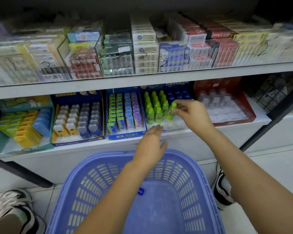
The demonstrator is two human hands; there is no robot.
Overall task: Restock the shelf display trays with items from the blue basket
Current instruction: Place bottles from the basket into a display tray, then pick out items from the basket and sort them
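Pointing cap-up at the front row of the blue display tray (176,125), a small green plastic bottle (170,113) is pinched at its cap in the grip of the right hand (191,112), the left hand (150,146) held flat and empty before that tray.

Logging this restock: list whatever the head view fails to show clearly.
Head view: blue basket floor, partly hidden by the left forearm; one small blue item shows.
Head view: upper-shelf packs, labels too blurred to read.
Head view: blue bottles at the back, shadowed by the shelf above; count unclear.
Head view: right hand covers slots beside the green bottle.
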